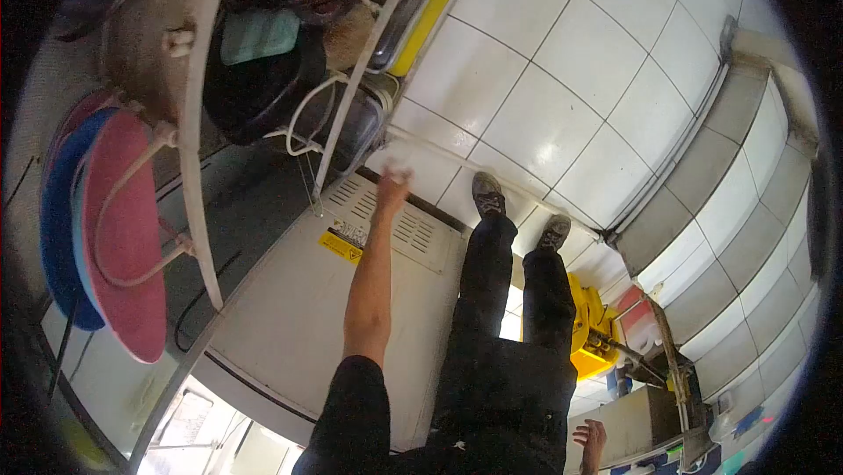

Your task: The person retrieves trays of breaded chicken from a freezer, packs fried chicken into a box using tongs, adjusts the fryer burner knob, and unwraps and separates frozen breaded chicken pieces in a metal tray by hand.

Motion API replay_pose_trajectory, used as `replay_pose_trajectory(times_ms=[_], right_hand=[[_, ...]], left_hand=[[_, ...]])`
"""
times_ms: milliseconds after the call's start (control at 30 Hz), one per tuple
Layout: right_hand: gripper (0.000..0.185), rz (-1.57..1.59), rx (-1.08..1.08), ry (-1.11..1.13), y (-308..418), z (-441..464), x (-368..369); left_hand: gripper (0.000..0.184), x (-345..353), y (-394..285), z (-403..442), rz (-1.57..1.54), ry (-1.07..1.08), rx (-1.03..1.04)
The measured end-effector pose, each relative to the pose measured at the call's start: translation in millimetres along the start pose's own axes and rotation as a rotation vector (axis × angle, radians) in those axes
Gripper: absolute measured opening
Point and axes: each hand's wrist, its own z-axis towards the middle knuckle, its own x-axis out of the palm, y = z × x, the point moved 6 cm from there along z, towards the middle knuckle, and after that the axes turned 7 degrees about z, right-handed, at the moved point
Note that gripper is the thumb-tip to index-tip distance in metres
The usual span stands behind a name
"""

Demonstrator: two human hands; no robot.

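My left hand (394, 185) reaches forward over the vented end of a white metal appliance (290, 317). Its fingers look closed, and a small blurred whitish patch shows at their tips, too smeared to name. A yellow warning label (340, 245) is stuck on the appliance beside my forearm. Low at the right, my right hand (591, 438) hangs beside my body, its fingers loosely bent and apart, with nothing seen in them.
At the left a white wire rack (195, 124) holds pink (127, 238) and blue (66, 220) round items. A yellow-edged container (430, 14) sits near the tiled floor (544, 80). A yellow mop bucket (593, 326) stands right of my legs, by tiled steps (738, 212).
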Motion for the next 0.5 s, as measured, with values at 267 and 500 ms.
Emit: replay_pose_trajectory(times_ms=[267, 500], right_hand=[[0.026, 0.063, -0.141, 0.101, 30, 3, 36], [0.033, 0.140, -0.304, 0.239, 43, 8, 40]], left_hand=[[0.024, 86, -52, -121, 0.055, 0.544, 0.140], [0.026, 10, -190, -216, -0.289, 0.412, 0.064]])
